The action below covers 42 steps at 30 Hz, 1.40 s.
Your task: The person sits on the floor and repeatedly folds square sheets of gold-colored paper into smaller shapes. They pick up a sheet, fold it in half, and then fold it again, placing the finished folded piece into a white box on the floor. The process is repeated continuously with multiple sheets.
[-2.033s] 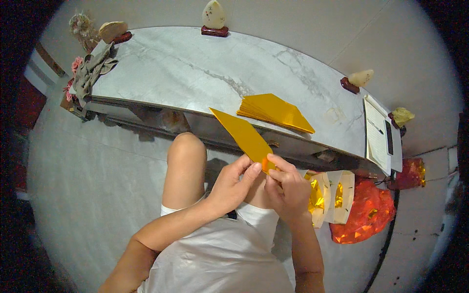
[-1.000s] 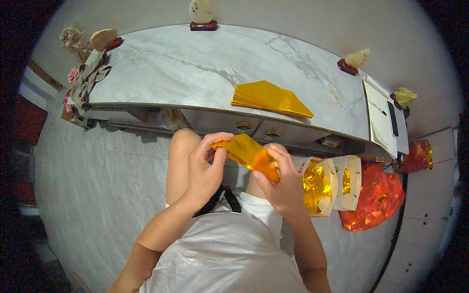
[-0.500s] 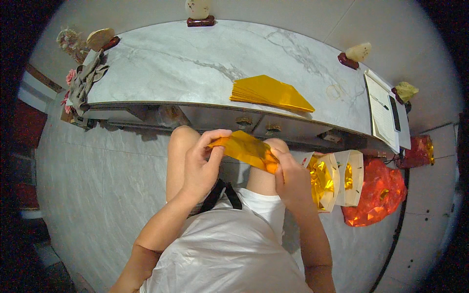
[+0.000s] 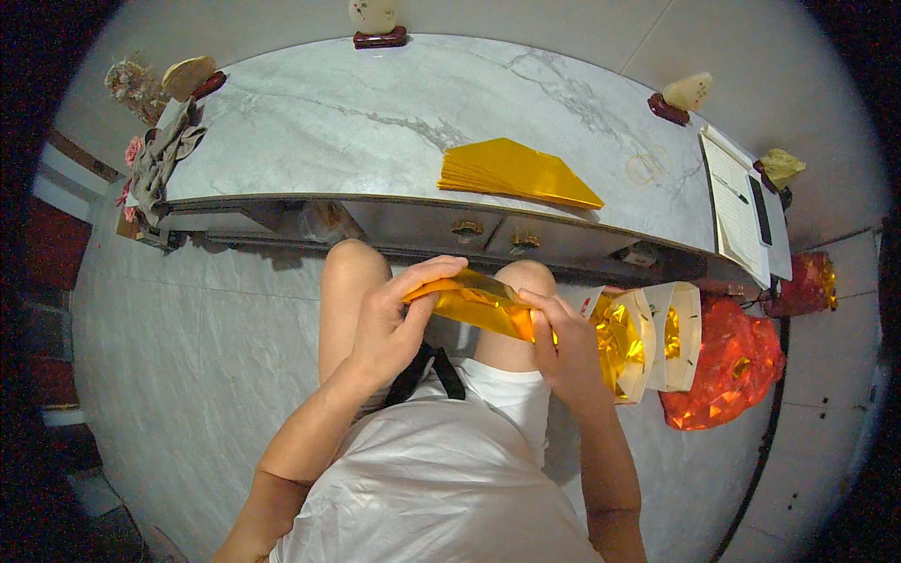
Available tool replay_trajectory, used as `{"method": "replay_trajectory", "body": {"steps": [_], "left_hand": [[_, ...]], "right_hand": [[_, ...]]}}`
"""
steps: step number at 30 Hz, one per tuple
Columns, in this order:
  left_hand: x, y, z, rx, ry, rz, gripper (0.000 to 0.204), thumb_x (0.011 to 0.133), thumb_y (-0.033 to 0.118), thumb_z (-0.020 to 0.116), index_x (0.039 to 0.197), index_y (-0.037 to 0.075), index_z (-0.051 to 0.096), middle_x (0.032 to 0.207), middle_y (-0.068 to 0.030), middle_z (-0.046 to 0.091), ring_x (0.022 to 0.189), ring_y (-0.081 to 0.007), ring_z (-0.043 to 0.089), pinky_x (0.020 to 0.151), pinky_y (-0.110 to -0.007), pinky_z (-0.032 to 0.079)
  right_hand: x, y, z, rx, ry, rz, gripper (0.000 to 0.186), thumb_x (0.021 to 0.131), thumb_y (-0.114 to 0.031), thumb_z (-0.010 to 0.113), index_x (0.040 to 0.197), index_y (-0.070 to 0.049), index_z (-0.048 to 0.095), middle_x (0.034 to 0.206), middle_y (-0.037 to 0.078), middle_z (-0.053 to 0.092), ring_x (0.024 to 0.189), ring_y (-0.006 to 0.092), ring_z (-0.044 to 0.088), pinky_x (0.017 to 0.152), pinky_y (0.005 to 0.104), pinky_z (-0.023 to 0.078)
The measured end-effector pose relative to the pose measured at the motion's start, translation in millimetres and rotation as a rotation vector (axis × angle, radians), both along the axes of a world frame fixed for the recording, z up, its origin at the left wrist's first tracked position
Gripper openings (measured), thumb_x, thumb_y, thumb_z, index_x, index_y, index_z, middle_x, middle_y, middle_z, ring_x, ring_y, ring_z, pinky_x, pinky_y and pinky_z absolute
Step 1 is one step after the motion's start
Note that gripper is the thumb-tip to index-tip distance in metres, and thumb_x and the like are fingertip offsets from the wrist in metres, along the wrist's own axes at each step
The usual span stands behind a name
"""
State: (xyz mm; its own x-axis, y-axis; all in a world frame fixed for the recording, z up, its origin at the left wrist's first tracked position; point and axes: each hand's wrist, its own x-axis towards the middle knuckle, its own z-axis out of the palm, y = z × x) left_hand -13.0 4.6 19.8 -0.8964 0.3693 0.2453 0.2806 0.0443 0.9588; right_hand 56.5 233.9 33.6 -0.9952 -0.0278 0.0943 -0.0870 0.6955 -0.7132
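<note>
My left hand [image 4: 394, 324] grips the left end of a folded gold foil paper [image 4: 474, 306] above my lap, fingers bent over it. My right hand [image 4: 568, 352] pinches its right end. The paper is held out lengthwise between both hands, its surface creased and shiny. Beyond them, a fanned stack of gold paper [image 4: 516, 174] lies near the front edge of the grey marbled counter [image 4: 319, 122]. Beside my right hand, two open pale paper bags [image 4: 638, 375] hold crumpled gold foil pieces [image 4: 615, 328], with a red shiny bag [image 4: 723, 366] to their right.
A notepad [image 4: 727, 230] with a pen and black phone [image 4: 762, 211] lies at the counter's right. Stones on wooden stands [image 4: 668, 108] line the back. A grey cloth [image 4: 160, 169] and pink flowers [image 4: 133, 150] are at the left. Another red bag [image 4: 802, 281] stands far right.
The gold paper, earlier a long flat sheet tilted upward, is now folded narrower and held more level and lower, with my hands at its two ends. The view has also shifted slightly.
</note>
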Motion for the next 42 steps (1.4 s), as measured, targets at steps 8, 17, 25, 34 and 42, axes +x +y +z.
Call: {"method": "replay_trajectory", "body": {"steps": [8, 17, 25, 34, 42], "left_hand": [[9.2, 6.0, -1.1, -0.163, 0.073, 0.072, 0.029, 0.097, -0.003, 0.052, 0.123, 0.0, 0.064, 0.108, -0.0167, 0.071, 0.098, -0.0256, 0.071, 0.085, -0.032, 0.056], [18.9, 9.4, -3.2, -0.332, -0.045, 0.02, 0.036, 0.102, -0.003, 0.044, 0.137, -0.003, 0.051, 0.133, -0.0178, 0.062, 0.122, -0.0272, 0.061, 0.104, -0.034, 0.047], [20.1, 8.3, -11.8, -0.358, 0.017, -0.024, 0.043, 0.099, -0.007, 0.044, 0.142, 0.0, 0.046, 0.138, -0.0185, 0.058, 0.123, -0.0304, 0.061, 0.105, -0.037, 0.047], [22.2, 16.4, -20.1, -0.184, -0.07, 0.072, 0.043, 0.101, 0.001, 0.047, 0.144, 0.002, 0.044, 0.136, -0.0175, 0.06, 0.119, -0.0284, 0.063, 0.103, -0.036, 0.048], [32.3, 29.7, -17.0, -0.141, -0.304, 0.015, 0.02, 0.094, 0.016, 0.068, 0.104, 0.0, 0.062, 0.1, -0.0098, 0.067, 0.09, -0.0173, 0.066, 0.081, -0.03, 0.053]], "right_hand": [[2.4, -2.1, -1.0, 0.037, -0.077, -0.027, 0.03, 0.104, -0.02, 0.046, 0.126, -0.006, 0.06, 0.108, 0.021, 0.07, 0.095, 0.0393, 0.069, 0.082, 0.0487, 0.055], [3.2, -7.4, -4.7, 0.193, -0.061, -0.086, 0.031, 0.104, -0.025, 0.047, 0.13, -0.011, 0.057, 0.092, 0.021, 0.072, 0.081, 0.0382, 0.071, 0.069, 0.0488, 0.055], [-0.4, -5.2, -8.5, 0.182, -0.019, -0.134, 0.036, 0.106, -0.031, 0.04, 0.121, -0.011, 0.066, 0.082, 0.017, 0.07, 0.066, 0.034, 0.067, 0.062, 0.0434, 0.052], [-1.5, -4.2, -12.5, 0.203, 0.011, -0.117, 0.028, 0.104, -0.025, 0.046, 0.122, -0.011, 0.062, 0.078, 0.019, 0.07, 0.071, 0.0377, 0.07, 0.066, 0.0494, 0.055], [0.6, -12.5, -22.0, 0.05, -0.023, -0.248, 0.036, 0.107, -0.029, 0.039, 0.113, -0.004, 0.064, 0.077, 0.02, 0.067, 0.067, 0.0357, 0.068, 0.061, 0.0427, 0.052]]}}
